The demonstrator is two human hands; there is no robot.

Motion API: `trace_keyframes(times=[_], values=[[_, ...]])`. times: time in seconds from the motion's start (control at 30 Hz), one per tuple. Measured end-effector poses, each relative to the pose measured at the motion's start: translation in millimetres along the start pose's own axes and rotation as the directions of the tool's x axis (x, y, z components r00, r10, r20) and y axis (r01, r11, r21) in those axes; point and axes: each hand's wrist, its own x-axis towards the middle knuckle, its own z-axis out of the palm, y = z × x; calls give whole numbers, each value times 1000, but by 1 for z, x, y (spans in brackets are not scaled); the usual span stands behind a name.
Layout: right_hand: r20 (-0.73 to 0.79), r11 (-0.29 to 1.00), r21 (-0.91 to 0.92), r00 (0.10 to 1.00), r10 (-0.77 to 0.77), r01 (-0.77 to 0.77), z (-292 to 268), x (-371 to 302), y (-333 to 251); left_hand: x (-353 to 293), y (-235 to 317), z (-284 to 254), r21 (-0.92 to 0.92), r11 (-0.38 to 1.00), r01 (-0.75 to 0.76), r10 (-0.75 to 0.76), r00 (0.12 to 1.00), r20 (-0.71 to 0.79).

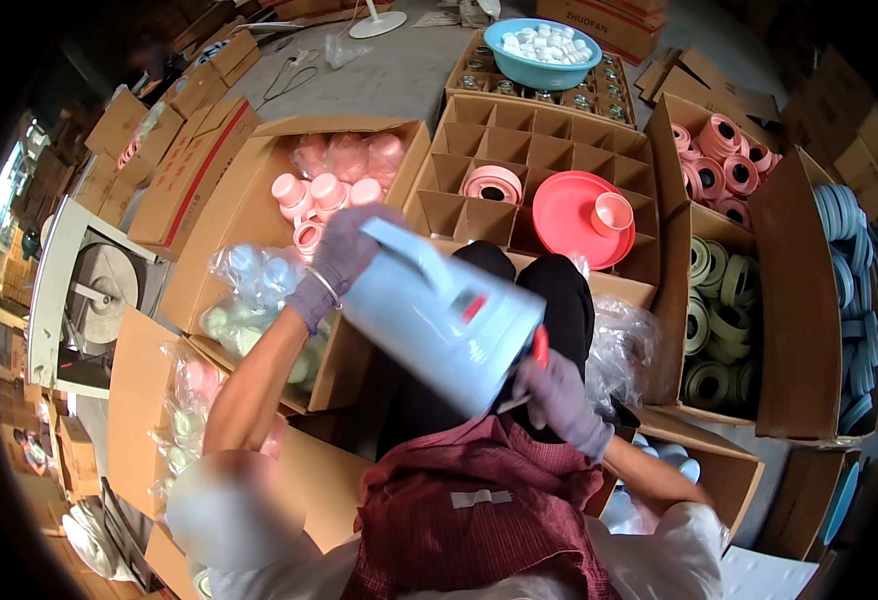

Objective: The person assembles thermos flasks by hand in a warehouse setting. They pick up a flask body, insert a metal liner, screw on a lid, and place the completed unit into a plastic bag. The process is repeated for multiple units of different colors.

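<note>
Head view: left hand [337,262] grasping a pale blue jug [439,318] by its handle, right hand [559,398] clasping its base; tilted over the lap, it could slip.

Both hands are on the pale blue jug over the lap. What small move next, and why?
Probably steady the tilted pale blue jug with the left hand on its handle while the right hand works at the lower end. The right fingers sit beside a small red part there. The jug is held in the air above the lap, so a firm hold seems wise first.
</note>
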Motion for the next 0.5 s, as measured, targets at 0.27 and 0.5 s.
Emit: trace_keyframes(times=[0.27, 0.5], values=[[-336, 921, 345, 940, -61, 183, -41, -17, -24, 35, 37, -16, 14, 936, -351, 348, 933, 88], [-353, 787, -608, 923, -155, -101, -153, 159, 56, -4, 100, 65, 105, 352, -930, 713, 339, 614]])
